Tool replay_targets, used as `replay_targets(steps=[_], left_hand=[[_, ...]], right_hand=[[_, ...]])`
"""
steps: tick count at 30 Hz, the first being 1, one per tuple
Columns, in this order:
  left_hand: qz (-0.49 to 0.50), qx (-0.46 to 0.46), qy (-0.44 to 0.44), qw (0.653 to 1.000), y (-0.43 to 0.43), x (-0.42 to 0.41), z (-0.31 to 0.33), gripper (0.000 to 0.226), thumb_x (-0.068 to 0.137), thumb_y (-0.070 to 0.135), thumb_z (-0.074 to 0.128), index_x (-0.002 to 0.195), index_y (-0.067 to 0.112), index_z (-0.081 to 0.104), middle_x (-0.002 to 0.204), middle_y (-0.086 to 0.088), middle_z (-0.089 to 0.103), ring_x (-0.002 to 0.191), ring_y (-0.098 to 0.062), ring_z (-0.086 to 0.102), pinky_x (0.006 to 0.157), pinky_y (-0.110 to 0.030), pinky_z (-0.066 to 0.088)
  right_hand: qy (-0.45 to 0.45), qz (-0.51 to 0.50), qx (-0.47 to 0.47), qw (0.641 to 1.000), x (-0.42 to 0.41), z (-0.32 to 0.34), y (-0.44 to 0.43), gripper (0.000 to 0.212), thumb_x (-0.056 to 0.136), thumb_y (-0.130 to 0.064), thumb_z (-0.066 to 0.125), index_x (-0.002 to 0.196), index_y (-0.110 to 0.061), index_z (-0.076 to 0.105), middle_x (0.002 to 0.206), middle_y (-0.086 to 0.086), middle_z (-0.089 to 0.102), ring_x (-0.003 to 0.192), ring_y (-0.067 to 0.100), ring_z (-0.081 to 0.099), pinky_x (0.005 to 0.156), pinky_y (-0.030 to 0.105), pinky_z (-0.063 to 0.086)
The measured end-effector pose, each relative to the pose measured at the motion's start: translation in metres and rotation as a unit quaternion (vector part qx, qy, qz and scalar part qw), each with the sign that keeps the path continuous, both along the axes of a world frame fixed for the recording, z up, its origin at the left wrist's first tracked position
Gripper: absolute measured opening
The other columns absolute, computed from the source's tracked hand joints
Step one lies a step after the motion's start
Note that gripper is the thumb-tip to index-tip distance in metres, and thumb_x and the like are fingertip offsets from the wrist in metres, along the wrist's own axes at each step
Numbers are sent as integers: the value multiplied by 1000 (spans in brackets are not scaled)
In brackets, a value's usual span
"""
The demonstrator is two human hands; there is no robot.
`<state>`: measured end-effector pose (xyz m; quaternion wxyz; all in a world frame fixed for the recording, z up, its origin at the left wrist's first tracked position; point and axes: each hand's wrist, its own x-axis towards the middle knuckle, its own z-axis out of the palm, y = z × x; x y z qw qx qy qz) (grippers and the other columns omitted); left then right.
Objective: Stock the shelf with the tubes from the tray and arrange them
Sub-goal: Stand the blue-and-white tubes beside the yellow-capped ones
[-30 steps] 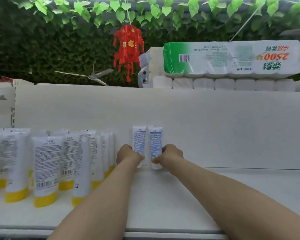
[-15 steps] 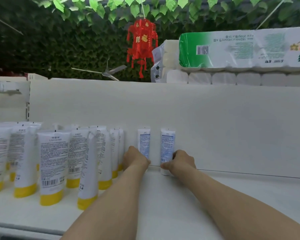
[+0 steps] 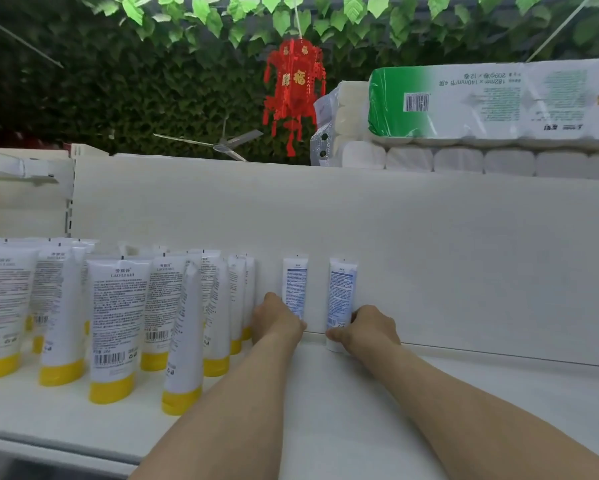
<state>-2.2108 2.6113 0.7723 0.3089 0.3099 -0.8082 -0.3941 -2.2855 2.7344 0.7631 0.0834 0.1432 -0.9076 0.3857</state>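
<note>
At frame centre, the left hand [image 3: 278, 320] and right hand [image 3: 369, 329] each clasped an upright blue-labelled tube [image 3: 295, 289], [image 3: 340, 299], caps down, now standing farther apart than before.

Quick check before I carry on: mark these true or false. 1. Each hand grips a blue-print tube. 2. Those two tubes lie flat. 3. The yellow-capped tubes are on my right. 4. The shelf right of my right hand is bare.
1. True: left hand and right hand each hold a blue-print tube.
2. False: both stand upright against the back panel.
3. False: the yellow-capped tubes stand on the left.
4. True: nothing stands on the shelf there.
</note>
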Motion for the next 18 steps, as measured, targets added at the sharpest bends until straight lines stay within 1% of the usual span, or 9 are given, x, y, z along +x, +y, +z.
replay_targets(steps=[7,11,18], left_hand=[[-17,9,11,1000,-1,1,-2,49,79,21,79,118,12,51,119,-7,60,104,-26,61,70,-28,43],[-15,11,11,1000,-1,0,-2,50,77,23,81,117,13,51,119,-7,61,103,-26,61,69,-28,44],[-8,8,13,1000,-1,-4,-3,48,79,25,80,115,15,51,118,-6,61,104,-25,61,70,-27,43]], right_hand=[[11,-10,5,1000,-2,-1,3,45,67,-48,76,101,-23,61,101,3,65,106,27,56,89,41,52],[14,-18,12,1000,-2,1,3,46,66,-48,76,101,-24,61,102,3,65,106,26,56,89,40,52],[7,-8,1,1000,-2,1,3,47,66,-48,78,100,-23,57,103,4,64,107,27,57,90,43,52]])
